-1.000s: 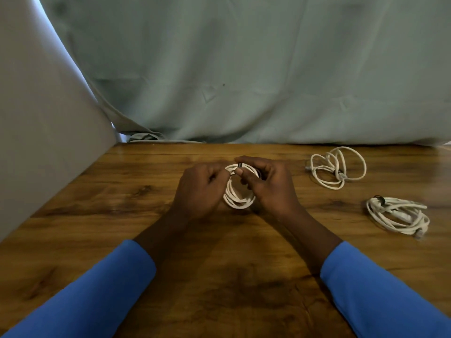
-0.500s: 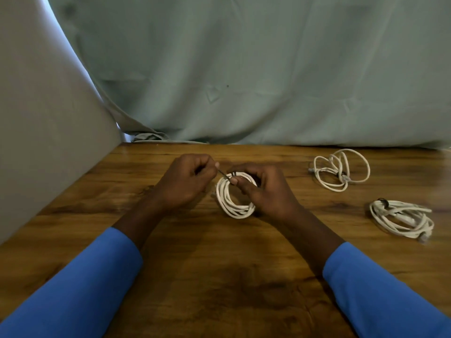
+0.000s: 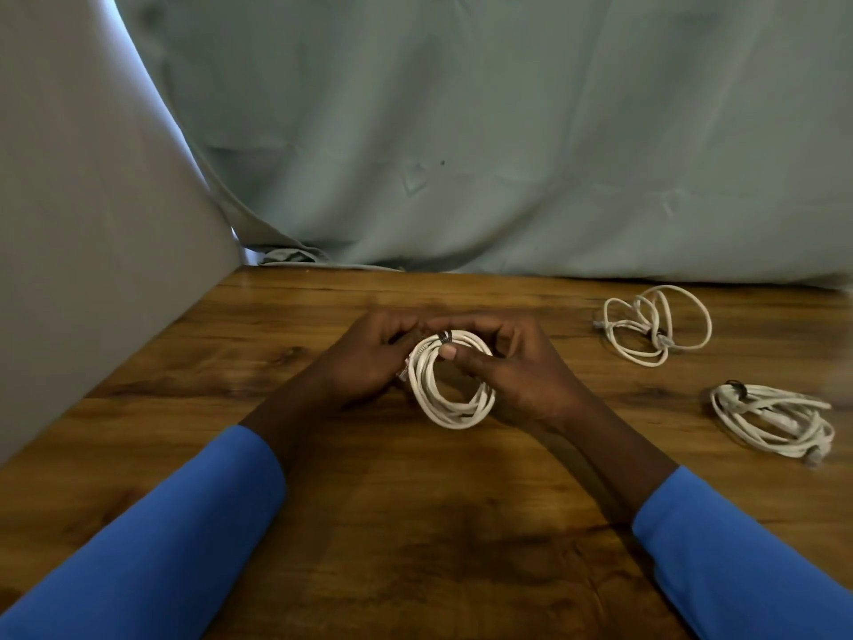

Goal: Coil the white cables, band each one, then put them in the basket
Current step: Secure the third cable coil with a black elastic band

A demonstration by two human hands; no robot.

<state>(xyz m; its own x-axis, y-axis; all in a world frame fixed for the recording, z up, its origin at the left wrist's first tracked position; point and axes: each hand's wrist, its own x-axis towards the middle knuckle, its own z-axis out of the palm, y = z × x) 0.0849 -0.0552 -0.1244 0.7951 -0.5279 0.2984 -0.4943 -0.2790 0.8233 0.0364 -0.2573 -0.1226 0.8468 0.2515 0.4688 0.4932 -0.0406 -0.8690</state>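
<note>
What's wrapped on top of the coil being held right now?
A dark band crosses the top of the coil, between the left hand and right hand. Fingers cover the coil's sides, so other wraps can't be seen.

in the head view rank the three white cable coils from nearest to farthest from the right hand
1. Coil being banded: held at table centre between the right hand and left hand, with a dark band on top.
2. Loose looped coil: on the table, far right.
3. Flat coil: near right, by the frame's edge.

Second and third are fairly close; the order is approximate.
</note>
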